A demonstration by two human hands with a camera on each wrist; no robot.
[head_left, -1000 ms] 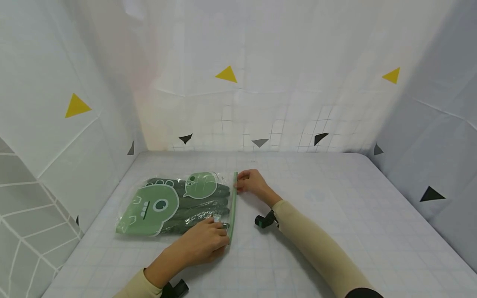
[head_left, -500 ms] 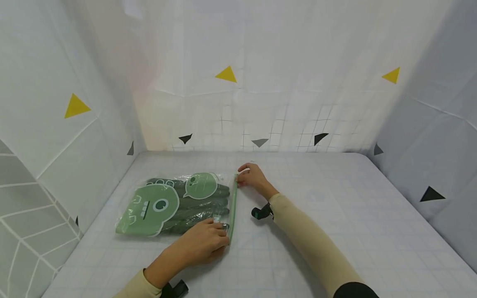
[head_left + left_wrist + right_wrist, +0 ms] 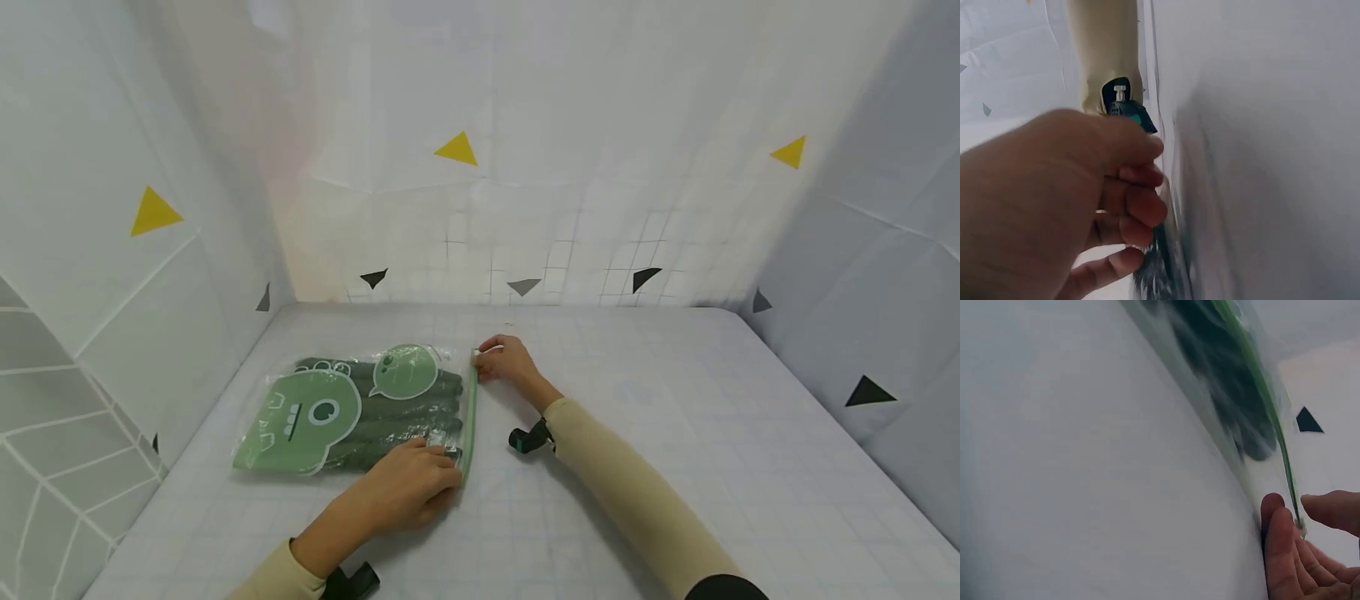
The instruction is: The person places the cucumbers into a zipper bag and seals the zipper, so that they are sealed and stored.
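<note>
A clear zip bag (image 3: 397, 425) printed with a light green cartoon monster lies flat on the table, its green zip strip (image 3: 470, 425) on the right. Through the plastic shows a dark green item with several finger-like parts, like a glove. My left hand (image 3: 408, 492) rests over the near right corner and pinches the bag at the strip's near end; its fingertips are partly hidden in the head view. At the far end of the strip, my right hand (image 3: 506, 367) holds the corner between thumb and fingers. In the right wrist view the strip's end lies between thumb (image 3: 1335, 509) and fingers.
The white table (image 3: 675, 433) has a faint grid. White sheets form a back wall (image 3: 562, 167) and side walls around it, marked with yellow and black triangles. A black camera sits on each wrist.
My right hand moved slightly away along the strip's far end, fingers lifting, then came back a little toward me. The left hand stays at the near corner, and the bag hardly shifts.
</note>
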